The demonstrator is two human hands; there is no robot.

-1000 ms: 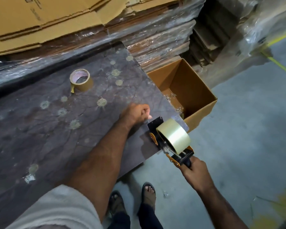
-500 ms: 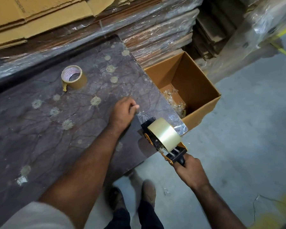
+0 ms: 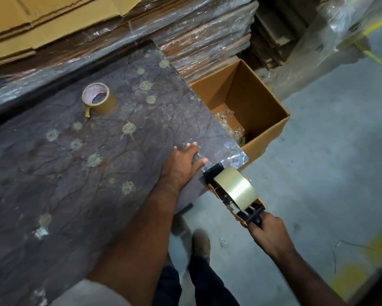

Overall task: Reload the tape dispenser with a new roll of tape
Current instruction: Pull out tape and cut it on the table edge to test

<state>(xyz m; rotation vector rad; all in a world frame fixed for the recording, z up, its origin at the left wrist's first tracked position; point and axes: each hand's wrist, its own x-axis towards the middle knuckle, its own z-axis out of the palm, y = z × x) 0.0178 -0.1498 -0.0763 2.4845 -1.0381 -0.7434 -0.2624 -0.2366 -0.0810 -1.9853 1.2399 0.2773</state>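
Standing at the dark counter [image 3: 53, 184], I see its mottled top covered in pale spots, with shrink-wrapped stacks of flattened cardboard [image 3: 196, 40] behind it. Beside the counter's far right corner an open box [image 3: 258, 120] sits on the floor [image 3: 329, 151], with crumpled clear scraps in its bottom. My left hand [image 3: 183, 164] lies flat on the counter near the right edge, fingers spread and holding nothing, fingertips on a clear strip that runs to the dispenser [image 3: 234, 191]. My right hand [image 3: 267, 235] is off the counter's edge, its grip closed around the dispenser's black handle. The dispenser's black front end rests at the counter's corner, just beside my left hand, and its orange frame shows under the roll. The new roll [image 3: 236, 188], clear and glossy, is seated in the dispenser. A nearly spent brown roll [image 3: 98, 98] lies flat on the counter, well apart from both hands, a loose tail hanging at its side.
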